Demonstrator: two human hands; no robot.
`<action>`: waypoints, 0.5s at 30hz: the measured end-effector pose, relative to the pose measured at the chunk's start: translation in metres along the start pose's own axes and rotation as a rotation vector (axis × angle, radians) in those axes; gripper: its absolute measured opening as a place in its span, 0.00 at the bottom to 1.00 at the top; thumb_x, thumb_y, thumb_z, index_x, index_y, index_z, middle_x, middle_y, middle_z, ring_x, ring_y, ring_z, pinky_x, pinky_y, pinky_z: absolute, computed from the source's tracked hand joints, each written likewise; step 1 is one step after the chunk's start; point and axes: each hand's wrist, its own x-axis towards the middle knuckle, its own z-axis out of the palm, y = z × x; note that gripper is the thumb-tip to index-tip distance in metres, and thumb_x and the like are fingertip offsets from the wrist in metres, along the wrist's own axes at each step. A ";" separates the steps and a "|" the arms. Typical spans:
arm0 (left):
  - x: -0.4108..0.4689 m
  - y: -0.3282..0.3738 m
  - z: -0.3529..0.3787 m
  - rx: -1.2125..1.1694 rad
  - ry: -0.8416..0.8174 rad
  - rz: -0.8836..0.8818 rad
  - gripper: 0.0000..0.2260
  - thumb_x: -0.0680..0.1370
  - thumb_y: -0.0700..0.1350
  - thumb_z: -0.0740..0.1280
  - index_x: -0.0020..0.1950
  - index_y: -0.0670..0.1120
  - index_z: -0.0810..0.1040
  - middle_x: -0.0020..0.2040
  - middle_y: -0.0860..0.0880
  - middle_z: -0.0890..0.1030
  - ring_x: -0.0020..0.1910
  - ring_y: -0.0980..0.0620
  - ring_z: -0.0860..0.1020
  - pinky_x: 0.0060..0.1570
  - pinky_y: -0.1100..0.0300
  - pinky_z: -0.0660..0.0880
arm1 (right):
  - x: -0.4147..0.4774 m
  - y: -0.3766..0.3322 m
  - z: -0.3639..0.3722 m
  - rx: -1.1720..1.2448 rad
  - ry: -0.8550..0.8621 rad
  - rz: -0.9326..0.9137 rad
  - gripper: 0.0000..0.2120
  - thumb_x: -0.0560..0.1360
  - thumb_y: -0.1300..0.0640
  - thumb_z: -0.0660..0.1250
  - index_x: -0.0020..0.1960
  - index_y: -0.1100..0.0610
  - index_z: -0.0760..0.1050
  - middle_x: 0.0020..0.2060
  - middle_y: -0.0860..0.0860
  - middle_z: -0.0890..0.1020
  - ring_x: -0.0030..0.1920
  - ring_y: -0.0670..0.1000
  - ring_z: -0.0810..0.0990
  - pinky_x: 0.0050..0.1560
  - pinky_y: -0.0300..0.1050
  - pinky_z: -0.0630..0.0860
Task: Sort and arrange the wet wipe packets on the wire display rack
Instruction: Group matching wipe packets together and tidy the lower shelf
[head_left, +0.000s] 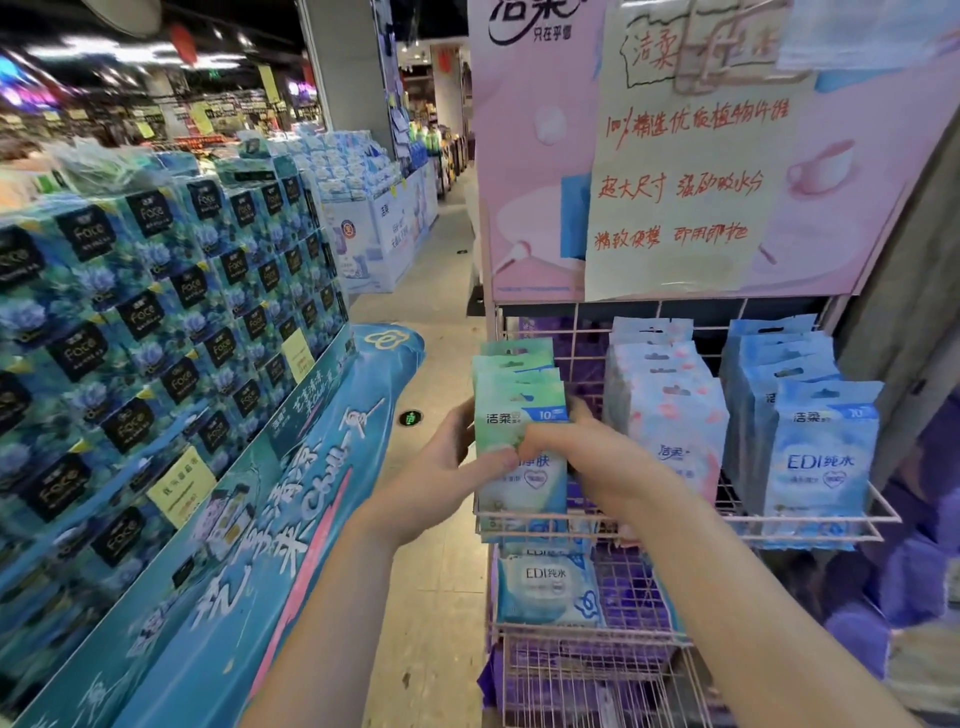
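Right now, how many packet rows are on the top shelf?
3. The green row is on the left, gripped by the left hand and right hand; the pink row in the middle; the blue row on the right. More may hide behind.

Between your left hand (447, 467) and your right hand (597, 457) stands the front green packet (519, 415). It is upright and faces you, with a hang slot at its top, and both thumbs press its face. Behind it, past your fingertips, more green packets (514, 353) stand in a file. Just right of your right hand is a file of upright pink-patterned packets (670, 410). Farther right, well apart from that hand, stand blue packets (821, 457) marked EDI. All of them sit on the upper shelf of the pink wire display rack (883, 519). Below your right wrist, on the lower shelf, a wider blue EDI pack (545, 587) faces you.
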 end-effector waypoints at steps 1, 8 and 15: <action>0.001 0.002 -0.004 0.046 -0.038 -0.016 0.47 0.70 0.64 0.77 0.82 0.55 0.57 0.75 0.57 0.74 0.73 0.60 0.73 0.68 0.60 0.75 | 0.001 0.000 0.000 0.015 -0.011 0.005 0.49 0.54 0.58 0.76 0.72 0.51 0.62 0.57 0.53 0.86 0.58 0.55 0.84 0.65 0.59 0.79; 0.007 0.011 -0.019 0.298 -0.105 -0.069 0.42 0.66 0.70 0.76 0.76 0.61 0.66 0.69 0.66 0.75 0.69 0.67 0.72 0.72 0.55 0.69 | -0.003 0.005 -0.001 -0.028 0.009 -0.042 0.43 0.57 0.60 0.79 0.70 0.51 0.66 0.54 0.53 0.87 0.53 0.56 0.87 0.60 0.60 0.81; 0.003 0.014 -0.015 0.587 0.069 0.223 0.48 0.62 0.72 0.77 0.79 0.68 0.62 0.83 0.59 0.55 0.83 0.52 0.52 0.79 0.40 0.57 | -0.022 0.005 0.002 -0.167 0.087 -0.297 0.42 0.66 0.71 0.76 0.73 0.47 0.64 0.55 0.46 0.86 0.54 0.44 0.86 0.57 0.46 0.82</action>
